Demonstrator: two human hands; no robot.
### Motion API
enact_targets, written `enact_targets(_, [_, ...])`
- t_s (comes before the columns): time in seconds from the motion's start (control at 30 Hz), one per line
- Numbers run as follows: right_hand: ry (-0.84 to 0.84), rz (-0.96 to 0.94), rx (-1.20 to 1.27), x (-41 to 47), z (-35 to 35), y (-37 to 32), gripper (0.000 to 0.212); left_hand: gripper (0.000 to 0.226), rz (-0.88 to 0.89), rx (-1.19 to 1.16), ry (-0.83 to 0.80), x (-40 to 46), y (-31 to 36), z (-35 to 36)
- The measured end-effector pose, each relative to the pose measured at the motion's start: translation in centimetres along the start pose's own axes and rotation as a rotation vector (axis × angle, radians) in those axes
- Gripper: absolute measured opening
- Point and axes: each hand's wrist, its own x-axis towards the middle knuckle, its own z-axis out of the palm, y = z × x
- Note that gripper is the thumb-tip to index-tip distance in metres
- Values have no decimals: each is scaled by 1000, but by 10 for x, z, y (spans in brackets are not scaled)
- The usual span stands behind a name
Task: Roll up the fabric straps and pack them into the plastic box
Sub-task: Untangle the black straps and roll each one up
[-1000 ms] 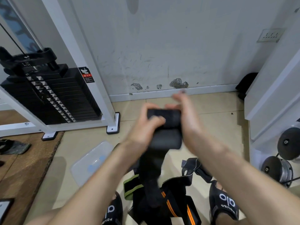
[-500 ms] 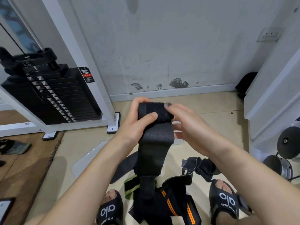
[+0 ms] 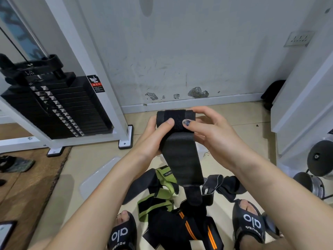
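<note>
Black strap [image 3: 180,152], half rolled, gripped by both hands at center frame.
Head view: the left hand [image 3: 153,139] and right hand [image 3: 212,134] each clamp the rolled end, thumbs pressing its top, while the loose tail hangs toward 6 o'clock over a pile of straps [image 3: 173,210] on the floor [image 3: 100,159]. A clear plastic lid [image 3: 97,175] lies at 8 o'clock.

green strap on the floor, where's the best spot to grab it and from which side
Take the green strap at its upper end, by the labelled tip, coming down from above. That end lies on top and bare, while its lower loops tuck against the black and orange straps. Both hands, left hand and right hand, are busy rolling the black strap, so it likely waits.
</note>
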Motion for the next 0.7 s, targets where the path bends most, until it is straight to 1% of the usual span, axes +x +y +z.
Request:
enact_targets(0.23, [-13, -80, -145, 0, -1, 4, 33, 36, -13, -8, 50, -1, 8, 1])
enact_targets(0.3, [-28, -81, -150, 0, -2, 3, 37, 27, -1, -47, 59, -2, 9, 1])
enact_targets(0.4, [-56, -67, -137, 1, -4, 4, 40, 15, 33, -81, 29, -4, 11, -1])
enact_targets(0.47, [-73, -40, -116, 1, -4, 1, 38, 13, 49, -88, 10, -4, 11, -2])
enact_targets(0.53, [-71, 25, -66, -1, -2, -2, 30, 16, 63, -80, -13, -4, 10, -4])
enact_targets(0.6, [-50, 88, -81, -3, 1, -2, 23, 21, 73, -68, -40, -4, 9, -5])
enact_targets(0.7, [-15, 77, -132, -3, 5, -1, 19, 26, 87, -50, -70, -4, 8, -6])
